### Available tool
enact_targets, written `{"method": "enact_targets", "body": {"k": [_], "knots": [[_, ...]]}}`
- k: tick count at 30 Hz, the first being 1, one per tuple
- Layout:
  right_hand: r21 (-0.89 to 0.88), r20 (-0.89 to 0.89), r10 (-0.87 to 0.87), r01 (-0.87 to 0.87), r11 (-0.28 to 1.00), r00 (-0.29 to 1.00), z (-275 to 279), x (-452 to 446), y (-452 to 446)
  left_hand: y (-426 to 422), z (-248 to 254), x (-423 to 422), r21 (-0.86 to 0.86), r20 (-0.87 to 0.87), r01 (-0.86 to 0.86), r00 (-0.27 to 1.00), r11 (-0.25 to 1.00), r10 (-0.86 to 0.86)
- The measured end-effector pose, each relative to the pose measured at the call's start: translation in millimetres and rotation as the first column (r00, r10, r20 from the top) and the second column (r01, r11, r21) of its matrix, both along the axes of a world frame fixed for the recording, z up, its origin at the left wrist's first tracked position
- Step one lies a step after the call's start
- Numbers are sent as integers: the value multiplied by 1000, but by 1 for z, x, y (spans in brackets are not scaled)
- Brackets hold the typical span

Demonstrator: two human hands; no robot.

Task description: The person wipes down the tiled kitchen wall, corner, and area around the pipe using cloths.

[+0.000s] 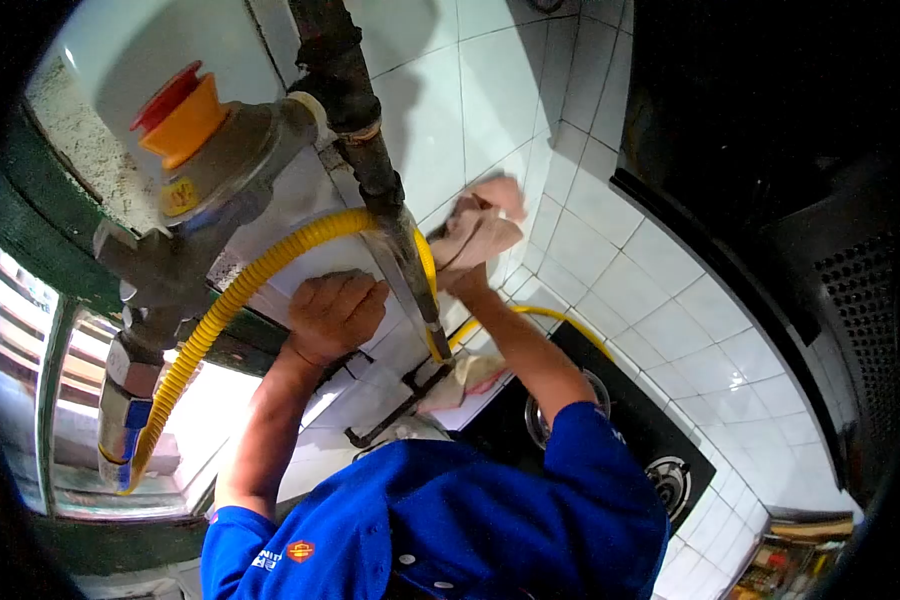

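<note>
My right hand [466, 282] is shut on a pinkish-beige cloth [478, 232], raised against the white tiled wall behind the pipe. The cloth is slightly blurred and hides most of my fingers. My left hand [338, 314] is closed in a fist, close to the yellow corrugated hose [258, 272] and left of the dark vertical pipe [355, 120]. Whether anything is inside that fist is hidden. The hose arches over my left hand and passes by the pipe. A second light cloth [462, 385] lies lower down, beside the stove.
A gas meter or valve body with an orange-red cap [185, 115] juts out at the upper left, near a window [80, 400]. The black gas stove [570, 350] stands below my right arm. A dark range hood [810, 250] overhangs the right side.
</note>
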State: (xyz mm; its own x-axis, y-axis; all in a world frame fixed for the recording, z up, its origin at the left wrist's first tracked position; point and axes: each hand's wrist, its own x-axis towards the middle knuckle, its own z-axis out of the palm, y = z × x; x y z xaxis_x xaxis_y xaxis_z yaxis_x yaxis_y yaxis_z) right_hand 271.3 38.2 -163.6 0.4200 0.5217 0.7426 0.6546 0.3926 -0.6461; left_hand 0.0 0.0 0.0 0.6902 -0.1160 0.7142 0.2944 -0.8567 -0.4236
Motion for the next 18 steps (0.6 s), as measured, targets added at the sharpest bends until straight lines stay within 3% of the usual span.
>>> {"method": "enact_targets", "body": {"k": [2,5,9,12,15,18], "knots": [[-136,40,95,-89,987,995,19,5,18,-2,14,-2,58,28,-8,1000,998,6],[-119,-63,-145,137,983,987,43,55,34,-4,-7,4,5,22,-27,999,1000,27],[-286,-308,-558,485,827,770,-21,41,22,-7,-1,-1,41,12,-25,1000,999,24],[-410,-333,-643,508,757,690,-74,-9,-3,-4,-4,1,-2,25,2,1000,1000,-2],[-275,-203,-534,475,836,821,-99,-47,-15,-2,1,4,42,37,-4,999,999,2],[65,182,-414,409,910,892,-100,-20,7,-3,3,6,39,47,-7,999,999,5]]}}
